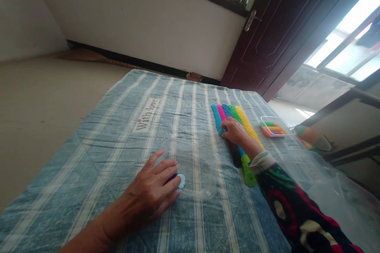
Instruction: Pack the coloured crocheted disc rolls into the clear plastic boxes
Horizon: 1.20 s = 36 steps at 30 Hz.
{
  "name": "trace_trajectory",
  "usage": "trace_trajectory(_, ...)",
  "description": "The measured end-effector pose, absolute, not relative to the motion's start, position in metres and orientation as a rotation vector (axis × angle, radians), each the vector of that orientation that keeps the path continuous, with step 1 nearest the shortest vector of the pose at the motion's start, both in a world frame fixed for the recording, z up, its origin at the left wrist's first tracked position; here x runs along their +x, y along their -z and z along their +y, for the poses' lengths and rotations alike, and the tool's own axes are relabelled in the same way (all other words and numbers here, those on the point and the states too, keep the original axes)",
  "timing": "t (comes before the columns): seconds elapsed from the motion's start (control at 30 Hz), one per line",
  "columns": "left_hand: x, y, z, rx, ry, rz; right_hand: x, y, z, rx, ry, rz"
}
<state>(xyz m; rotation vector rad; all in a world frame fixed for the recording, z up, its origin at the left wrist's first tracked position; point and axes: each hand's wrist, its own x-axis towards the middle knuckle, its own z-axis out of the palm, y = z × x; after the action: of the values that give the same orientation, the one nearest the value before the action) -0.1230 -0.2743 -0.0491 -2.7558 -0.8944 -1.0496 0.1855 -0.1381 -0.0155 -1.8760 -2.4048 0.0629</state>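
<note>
My left hand (158, 185) reaches into a clear plastic tray (204, 174). Its thumb and index finger are closed at a light blue notched plastic disc (181, 181), while the other fingers stretch out. Something dark blue shows beneath them. My right hand (236, 131) has its fingertips pinched at the near end of a light blue row of discs (216, 116); what they grip is hidden. Beside that row lie pink (220, 111), blue (226, 110), green (235, 114) and yellow (246, 123) rows. Dark brown (236, 156) and lime green (248, 172) pieces show below my right wrist.
A striped cloth (118, 158) covers the table. To the right stands a clear box (271, 126) with colourful pieces, beside a blurred orange and green thing (313, 138) and clear plastic (320, 182). Beyond the table are a wall and a dark door (261, 39).
</note>
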Motion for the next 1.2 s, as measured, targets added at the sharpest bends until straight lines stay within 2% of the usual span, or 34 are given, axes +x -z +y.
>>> trace_trajectory(0.37, -0.122, 0.046, -0.275, -2.781, 1.001, -0.904, 0.175, -0.012, -0.166, -1.804, -0.093, -2.45)
trace_trajectory(0.57, -0.12, 0.045, -0.276, -2.795, 0.982, -0.908, 0.138, -0.044, -0.223, -1.041, -0.586, -2.633)
trace_trajectory(0.8, -0.122, 0.046, -0.275, -2.792, 0.935, -0.882, 0.089, -0.004, -0.235, -0.85, -0.673, -2.925)
trace_trajectory(1.2, -0.122, 0.046, -0.275, -2.794, 0.983, -0.884, 0.083, 0.014, -0.237, -0.946, -0.83, -2.661)
